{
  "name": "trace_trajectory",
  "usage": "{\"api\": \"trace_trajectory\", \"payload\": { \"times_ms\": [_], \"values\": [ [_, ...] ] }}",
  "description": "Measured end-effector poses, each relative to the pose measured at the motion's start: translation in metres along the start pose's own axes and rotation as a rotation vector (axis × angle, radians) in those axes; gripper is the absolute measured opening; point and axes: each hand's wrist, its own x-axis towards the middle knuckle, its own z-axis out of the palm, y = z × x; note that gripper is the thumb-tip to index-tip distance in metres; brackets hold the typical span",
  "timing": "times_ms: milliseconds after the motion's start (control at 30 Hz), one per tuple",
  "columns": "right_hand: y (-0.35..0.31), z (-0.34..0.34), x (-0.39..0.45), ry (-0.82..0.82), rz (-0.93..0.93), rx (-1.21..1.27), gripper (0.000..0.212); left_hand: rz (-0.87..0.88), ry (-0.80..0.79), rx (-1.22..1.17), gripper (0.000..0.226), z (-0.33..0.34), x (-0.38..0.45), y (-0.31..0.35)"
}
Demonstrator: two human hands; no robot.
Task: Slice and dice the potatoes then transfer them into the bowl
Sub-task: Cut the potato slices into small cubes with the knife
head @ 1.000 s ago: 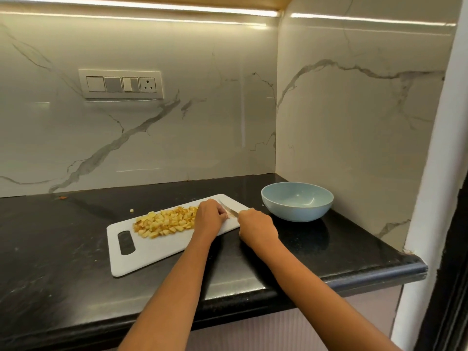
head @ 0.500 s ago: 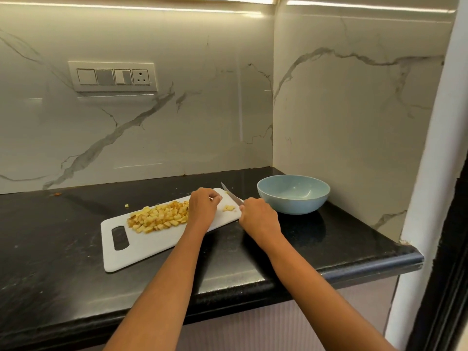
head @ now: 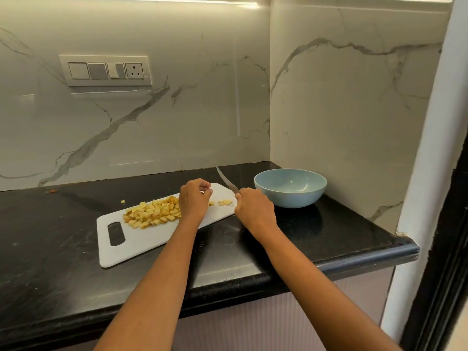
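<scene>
A white cutting board [head: 141, 241] lies on the black counter with a heap of diced potato [head: 154, 214] on its middle. A few freshly cut pieces [head: 225, 202] sit near the board's right end. My left hand [head: 193, 201] hovers over the board between the heap and those pieces, fingers curled, holding nothing I can see. My right hand [head: 254, 210] grips the handle of a knife [head: 226, 182], whose blade points up and away above the board's far corner. A light blue bowl [head: 291, 196], with nothing in it, stands just right of the board.
The black counter [head: 329, 239] ends in a rounded front edge and is boxed in by marble walls behind and to the right. A stray potato bit [head: 123, 201] lies on the counter behind the board. A switch panel [head: 105, 70] is on the back wall.
The knife has lifted off the board, blade now raised and pointing away. My left hand has drawn back from the cut pieces, which now lie uncovered near the board's right end.
</scene>
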Motion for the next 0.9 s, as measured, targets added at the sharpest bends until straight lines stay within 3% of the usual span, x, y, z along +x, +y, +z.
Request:
{"api": "trace_trajectory", "payload": {
  "times_ms": [167, 233, 433, 700, 900],
  "values": [
    [0.0, 0.001, 0.002, 0.064, 0.029, 0.088, 0.026, 0.244, -0.377, 0.083, 0.018, 0.014, -0.009, 0.008],
    [-0.001, 0.002, 0.003, 0.077, 0.025, 0.107, 0.026, 0.252, -0.416, 0.208, 0.016, 0.017, -0.009, 0.01],
    [0.001, 0.005, 0.006, 0.082, 0.036, 0.113, 0.027, 0.194, -0.212, 0.483, 0.019, 0.007, -0.002, 0.003],
    [0.003, 0.008, 0.009, 0.023, 0.05, 0.022, 0.026, 0.078, -0.066, 0.269, 0.025, 0.0, -0.002, 0.004],
    [0.006, 0.007, 0.014, -0.003, 0.005, -0.032, 0.027, 0.005, -0.052, 0.207, 0.029, -0.001, 0.003, 0.004]
  ]
}}
